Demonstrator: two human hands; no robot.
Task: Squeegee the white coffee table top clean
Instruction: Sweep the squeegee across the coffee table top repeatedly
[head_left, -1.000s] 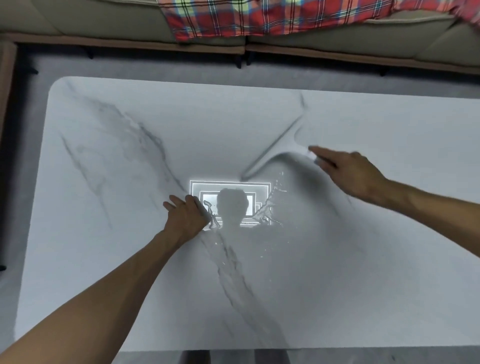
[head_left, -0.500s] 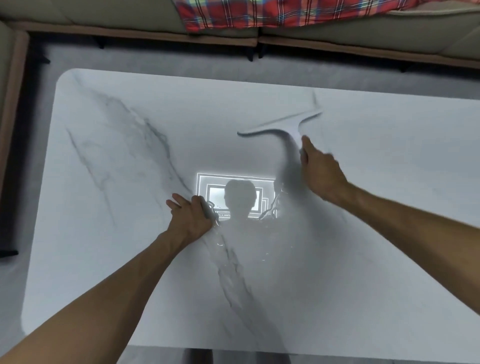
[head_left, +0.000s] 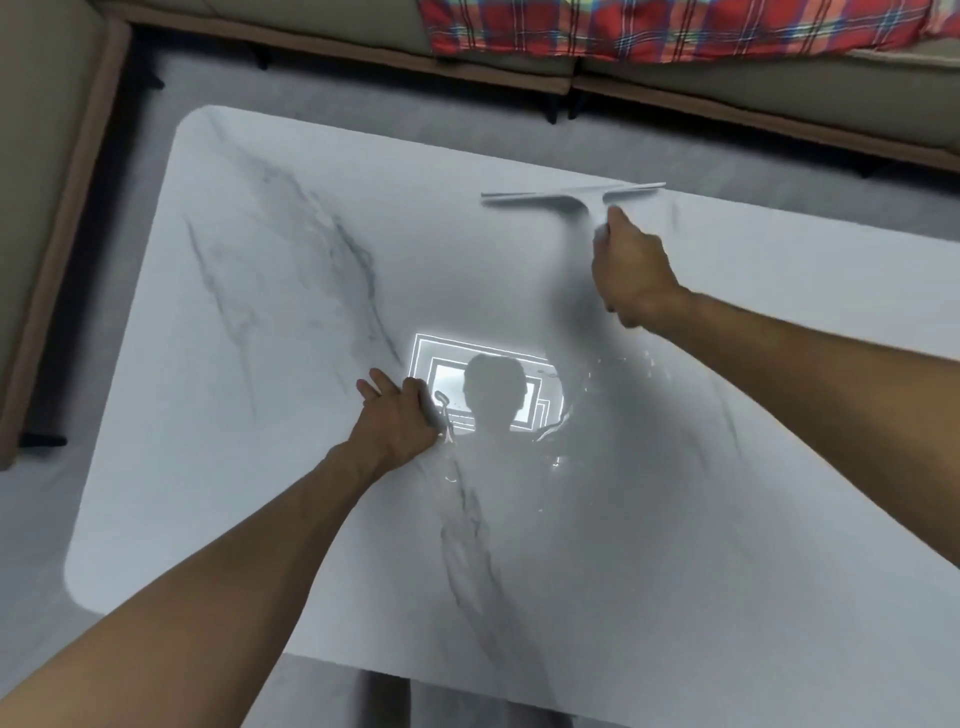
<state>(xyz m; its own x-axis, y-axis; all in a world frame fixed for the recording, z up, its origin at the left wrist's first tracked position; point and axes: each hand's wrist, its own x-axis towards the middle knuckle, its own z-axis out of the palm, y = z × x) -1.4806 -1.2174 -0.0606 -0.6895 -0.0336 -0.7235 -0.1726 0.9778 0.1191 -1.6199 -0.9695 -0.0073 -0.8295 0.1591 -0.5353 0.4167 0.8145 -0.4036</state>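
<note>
The white marble-patterned coffee table top (head_left: 260, 467) fills most of the head view. A white T-shaped squeegee (head_left: 566, 196) lies with its blade on the top near the far edge, parallel to that edge. My right hand (head_left: 628, 270) is shut on its handle, just behind the blade. My left hand (head_left: 397, 418) rests on the middle of the table, fingers loosely curled, with nothing clearly in it. Water streaks and droplets (head_left: 569, 413) glint around a bright ceiling-light reflection beside the left hand.
A beige sofa (head_left: 727, 88) with a wooden base runs along the far side, with a red plaid blanket (head_left: 623, 26) draped on it. Another sofa section (head_left: 47, 208) stands at the left. Grey floor (head_left: 31, 519) surrounds the table.
My right hand has pushed the squeegee away from me toward the far edge. Its blade has turned from diagonal to parallel with that edge. The left hand has stayed put.
</note>
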